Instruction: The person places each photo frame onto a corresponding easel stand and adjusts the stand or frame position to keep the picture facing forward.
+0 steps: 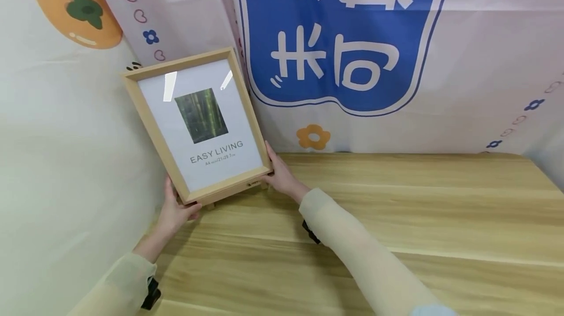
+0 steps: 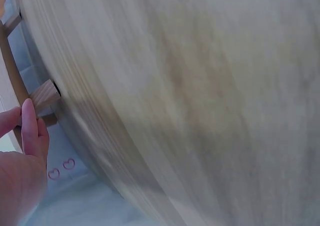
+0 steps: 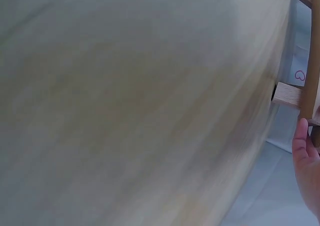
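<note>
A light wooden picture frame [image 1: 176, 169] leans back in the corner at the left of the table, in the head view. Its white insert [image 1: 172, 125] bears a small bamboo picture and the words EASY LIVING. Under it runs the wooden ledge of a stand [image 1: 233, 190], whose short feet reach down to the tabletop. My left hand [image 1: 173, 214] grips the lower left corner, fingers along the side and thumb at the bottom. At the lower right corner my right hand [image 1: 282, 175] holds the frame in a similar way. Both wrist views show fingertips right at the ledge by a foot [image 2: 45, 95].
The wood-grain table [image 1: 374, 218] stretches to the right. A white cloth [image 1: 66, 135] hangs along the left side, and a printed cloth [image 1: 440, 86] with a large blue sign hangs behind. Dark straps [image 1: 152, 294] show at the wrists.
</note>
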